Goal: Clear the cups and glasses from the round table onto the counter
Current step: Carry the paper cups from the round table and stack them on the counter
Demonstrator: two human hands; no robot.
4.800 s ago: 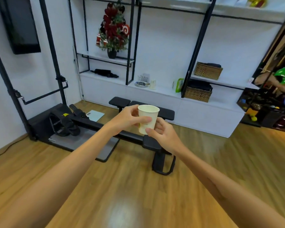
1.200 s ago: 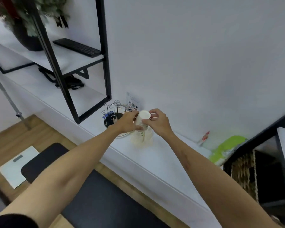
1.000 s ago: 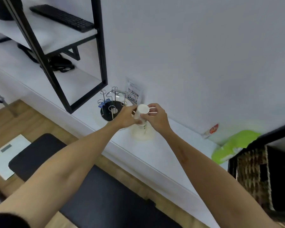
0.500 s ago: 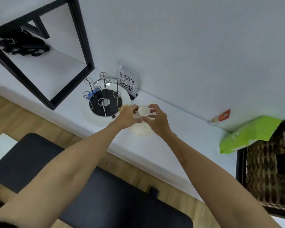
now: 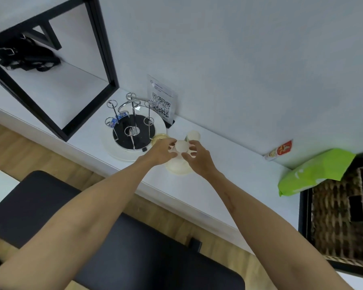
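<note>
Directly below the viewer, a white paper cup [image 5: 182, 145] stands upside down on a white counter [image 5: 228, 174], its small round base facing up and its wider rim flaring out pale cream at the bottom. A person's left hand [image 5: 162, 150] and right hand [image 5: 198, 158] flank it from either side, fingertips curled in and pinching the narrow top of the cup between them. Just behind it, nearer the wall, a second white cup [image 5: 193, 135] also sits on the counter; only its round top shows, so whether it is upright or inverted is hard to tell. Beside the left hand, a yellowish glass rim [image 5: 160, 136] peeks out, mostly hidden by the fingers. To the left stands a wire cup rack [image 5: 132, 122] with looped metal prongs on a black disc set in a white tray, and behind that a small QR code sign [image 5: 161, 101] leans at the wall. A bright green bag [image 5: 314, 170] lies farther right on the counter, above a wicker basket [image 5: 340, 218] cut off by the frame edge. A black metal shelf frame [image 5: 102, 53] rises at the left, with dark straps lying blurred on its shelf. A black padded bench [image 5: 50, 206] lies under the forearms
</note>
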